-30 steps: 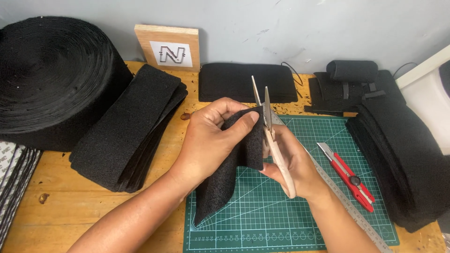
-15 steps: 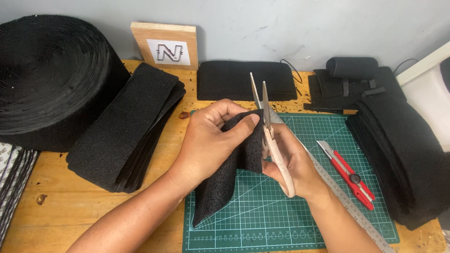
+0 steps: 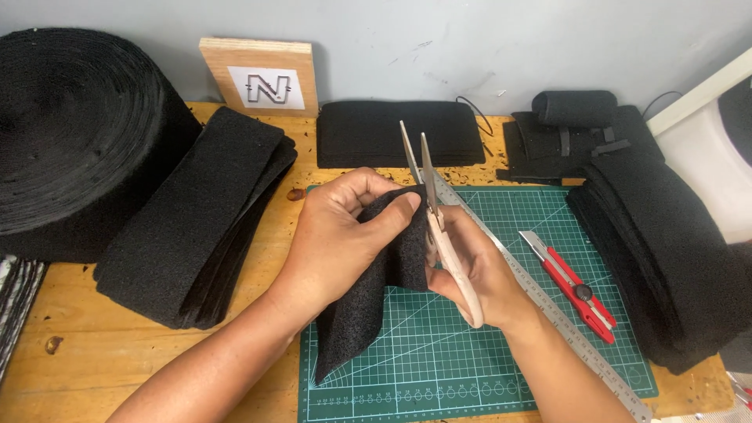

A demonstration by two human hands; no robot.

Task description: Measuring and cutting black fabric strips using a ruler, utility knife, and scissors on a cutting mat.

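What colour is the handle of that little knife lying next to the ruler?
Red. The red-handled utility knife lies on the green cutting mat, seen in the head view.

Black felt strip (image 3: 368, 290) folded, scissors (image 3: 439, 227) upright

The left hand (image 3: 337, 243) pinches a black foam strip (image 3: 368, 290) near its upper edge, thumb on the near face, and holds it folded above the green cutting mat (image 3: 486, 352). The right hand (image 3: 478, 278) grips cream-handled scissors (image 3: 439, 219) just right of the strip, blades pointing up and slightly parted. A metal ruler (image 3: 564, 329) lies diagonally across the mat, with a red utility knife (image 3: 572, 286) to its right. On the left sit a big roll of black foam (image 3: 70, 133) and a stack of cut strips (image 3: 196, 219). More black foam lies stacked at the far right (image 3: 666, 251).
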